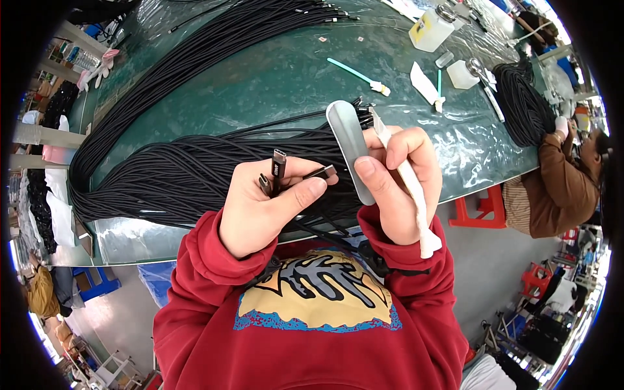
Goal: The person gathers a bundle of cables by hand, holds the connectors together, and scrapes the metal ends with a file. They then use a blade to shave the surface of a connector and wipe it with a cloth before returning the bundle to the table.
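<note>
Close in front of me, my left hand (250, 211) is closed around the ends of several black cables. One USB-C plug (279, 162) points up between its fingers, and another plug (322, 173) is pinched under the thumb, pointing right. My right hand (406, 185) grips a flat grey strip (350, 149) with rounded ends, apparently metal, held nearly upright. The same hand also holds a long white cloth-like strip (416, 201) that hangs down past the palm. Under and behind both hands lies a thick bundle of black cables (175, 172) on the green table (273, 88).
Another black cable bundle (156, 75) curves along the far left. White pump bottles (430, 31), a teal stick with a white wrapped tip (351, 70) and a white strip (424, 84) lie to the far right. Coiled cables (520, 107) sit before a person in brown (564, 185), near a red stool (481, 211).
</note>
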The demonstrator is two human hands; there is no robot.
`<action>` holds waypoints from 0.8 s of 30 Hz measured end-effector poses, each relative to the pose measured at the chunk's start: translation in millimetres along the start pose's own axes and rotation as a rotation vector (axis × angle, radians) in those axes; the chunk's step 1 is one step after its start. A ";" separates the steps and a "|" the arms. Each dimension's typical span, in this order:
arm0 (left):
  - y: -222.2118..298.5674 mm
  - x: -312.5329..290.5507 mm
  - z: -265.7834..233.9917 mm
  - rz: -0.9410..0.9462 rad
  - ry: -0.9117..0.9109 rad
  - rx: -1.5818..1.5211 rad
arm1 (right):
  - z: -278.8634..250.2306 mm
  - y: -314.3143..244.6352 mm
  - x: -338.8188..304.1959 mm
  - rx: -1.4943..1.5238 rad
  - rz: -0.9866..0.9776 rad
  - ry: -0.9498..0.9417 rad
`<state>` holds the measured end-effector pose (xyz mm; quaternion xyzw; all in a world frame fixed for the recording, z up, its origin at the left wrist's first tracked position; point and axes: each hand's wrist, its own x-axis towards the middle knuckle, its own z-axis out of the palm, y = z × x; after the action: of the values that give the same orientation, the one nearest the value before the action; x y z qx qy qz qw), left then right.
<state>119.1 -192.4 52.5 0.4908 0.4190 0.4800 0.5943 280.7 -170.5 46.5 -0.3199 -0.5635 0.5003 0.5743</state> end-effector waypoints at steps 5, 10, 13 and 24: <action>4.5 -0.9 -3.8 -0.092 -0.025 -0.001 | 6.2 4.3 -4.1 0.014 -0.038 -0.051; 9.8 -0.6 -3.4 -0.114 -0.015 -0.018 | 8.3 6.1 2.3 -0.206 -0.120 -0.134; 5.8 -1.8 0.4 -0.108 -0.011 0.038 | 14.6 10.2 17.5 -0.221 -0.129 -0.125; 3.2 1.4 -1.3 -0.113 -0.024 0.005 | 12.6 6.2 6.2 -0.174 -0.073 -0.054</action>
<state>117.6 -190.6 55.4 0.4736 0.4400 0.4385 0.6244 266.3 -165.3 44.8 -0.3343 -0.6314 0.4364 0.5469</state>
